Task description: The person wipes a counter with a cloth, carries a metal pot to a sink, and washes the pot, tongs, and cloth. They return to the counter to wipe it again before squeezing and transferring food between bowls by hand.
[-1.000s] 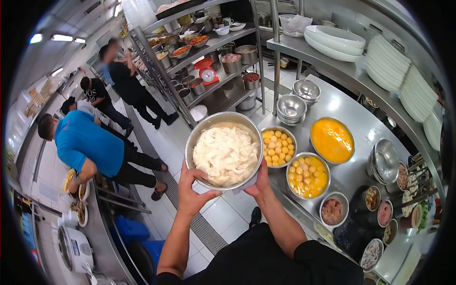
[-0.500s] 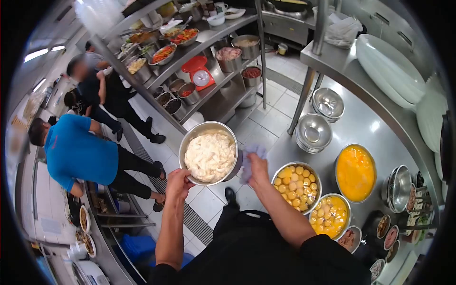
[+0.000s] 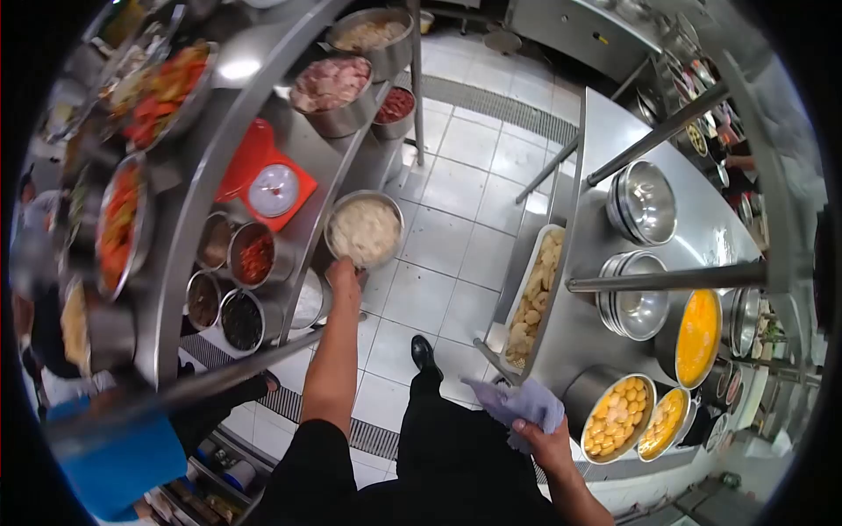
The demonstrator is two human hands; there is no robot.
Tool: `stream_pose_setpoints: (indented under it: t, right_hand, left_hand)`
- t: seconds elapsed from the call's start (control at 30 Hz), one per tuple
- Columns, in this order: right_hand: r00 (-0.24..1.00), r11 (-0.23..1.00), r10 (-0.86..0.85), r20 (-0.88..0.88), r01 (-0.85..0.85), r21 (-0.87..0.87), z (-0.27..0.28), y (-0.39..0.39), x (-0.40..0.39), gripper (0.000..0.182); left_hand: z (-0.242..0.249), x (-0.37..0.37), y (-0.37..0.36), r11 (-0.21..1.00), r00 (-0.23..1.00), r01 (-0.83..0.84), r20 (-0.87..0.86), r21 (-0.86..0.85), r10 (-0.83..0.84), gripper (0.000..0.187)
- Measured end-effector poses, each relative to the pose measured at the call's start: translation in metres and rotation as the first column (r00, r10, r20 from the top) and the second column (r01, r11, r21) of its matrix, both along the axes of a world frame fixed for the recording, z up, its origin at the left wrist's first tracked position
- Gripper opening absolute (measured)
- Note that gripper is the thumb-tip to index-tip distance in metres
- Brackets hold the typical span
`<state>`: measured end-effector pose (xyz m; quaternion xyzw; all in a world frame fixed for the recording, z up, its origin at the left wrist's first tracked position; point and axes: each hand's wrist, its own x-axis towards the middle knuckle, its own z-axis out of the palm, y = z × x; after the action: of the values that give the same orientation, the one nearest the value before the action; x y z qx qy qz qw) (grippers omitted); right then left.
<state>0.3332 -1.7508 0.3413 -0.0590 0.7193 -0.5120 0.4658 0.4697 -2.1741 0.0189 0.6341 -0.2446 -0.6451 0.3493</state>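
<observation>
At the edge of the lower shelf on the left, my left hand [image 3: 345, 279] grips the near rim of a metal pot [image 3: 364, 230] filled with a pale, creamy mixture. The fingers are closed on the rim. My right hand [image 3: 545, 441] is closed around a crumpled pale purple cloth [image 3: 516, 408], to the left of the pot of egg yolks [image 3: 619, 418]. Beside the metal pot, a red scale [image 3: 270, 188] and a small pot of chopped red pieces [image 3: 253, 254] sit on the shelf.
Steel shelving [image 3: 197, 197] with bowls of cut vegetables stands left. On the right, a steel table [image 3: 605, 131] holds stacked bowls [image 3: 645, 202] and a bowl of beaten egg [image 3: 698, 337]. A white tray of pale food [image 3: 537, 294] sits below it. A person in blue [image 3: 118, 451] is lower left.
The view has moved toward the shelving. The pot, held by both hands before, is now at the lower shelf in my left hand only. My right hand has moved away from it with the cloth.
</observation>
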Motion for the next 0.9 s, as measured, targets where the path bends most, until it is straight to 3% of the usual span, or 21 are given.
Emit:
stream_pose_setpoints:
  t: [0.1, 0.2, 0.3, 0.5, 0.57, 0.6, 0.67, 0.73, 0.77, 0.8, 0.83, 0.9]
  right_hand:
    - [0.997, 0.995, -0.064, 0.049, 0.060, 0.084, -0.027, -0.012, 0.013, 0.045]
    - [0.985, 0.980, -0.109, 0.133, 0.084, 0.180, -0.032, -0.034, 0.015, 0.045]
    - [0.977, 0.964, -0.156, 0.145, 0.119, 0.237, -0.043, -0.044, 0.015, 0.045]
    - [0.990, 0.961, -0.133, 0.053, 0.116, 0.252, -0.056, -0.045, 0.015, 0.047]
    - [0.993, 0.961, -0.115, 0.023, 0.105, 0.254, -0.054, -0.042, 0.014, 0.049]
    - [0.989, 0.948, -0.127, 0.070, 0.100, 0.302, -0.051, -0.042, 0.012, 0.050]
    - [0.983, 0.940, -0.143, 0.116, 0.098, 0.328, -0.049, -0.040, 0.011, 0.052]
    - [0.988, 0.971, -0.147, 0.051, 0.134, 0.199, -0.054, -0.031, 0.014, 0.052]
    - [0.995, 0.978, -0.070, 0.069, 0.055, 0.202, -0.047, -0.036, 0.010, 0.052]
    - [0.997, 0.974, -0.023, 0.076, 0.005, 0.226, -0.038, -0.041, 0.003, 0.052]
    - [0.977, 0.947, 0.064, 0.205, -0.124, 0.296, -0.027, -0.044, -0.003, 0.051]
    - [0.991, 0.993, 0.115, 0.062, -0.116, 0.013, -0.040, -0.028, 0.008, 0.049]
  left_hand:
    - [-0.063, -0.030, -0.073, 0.999, 1.000, -0.011, 0.009, -0.047, 0.011, 0.032]
    - [-0.103, -0.060, -0.131, 1.000, 0.999, -0.004, -0.034, 0.031, 0.005, 0.032]
    - [-0.140, -0.089, -0.165, 0.997, 0.992, -0.048, -0.121, -0.064, 0.040, 0.032]
    - [-0.140, -0.143, -0.209, 0.996, 0.992, 0.016, -0.120, -0.085, -0.026, 0.043]
    - [-0.126, -0.151, -0.211, 0.997, 0.990, 0.080, -0.114, -0.002, -0.079, 0.050]
    - [-0.117, -0.146, -0.202, 0.989, 0.975, 0.151, -0.167, -0.001, -0.149, 0.058]
    - [-0.077, -0.142, -0.159, 0.948, 0.948, 0.318, -0.017, -0.005, -0.318, 0.059]
    - [-0.100, -0.114, -0.116, 0.813, 0.819, 0.569, -0.001, 0.124, -0.574, 0.062]
    - [-0.097, -0.098, -0.070, 0.781, 0.784, 0.606, 0.051, 0.151, -0.618, 0.056]
    - [-0.114, -0.067, -0.025, 0.777, 0.779, 0.627, -0.013, 0.059, -0.627, 0.053]
    - [-0.138, -0.037, 0.007, 0.686, 0.693, 0.720, -0.051, 0.107, -0.719, 0.044]
    - [-0.126, 0.005, 0.086, 0.554, 0.547, 0.789, 0.107, 0.267, -0.830, 0.018]
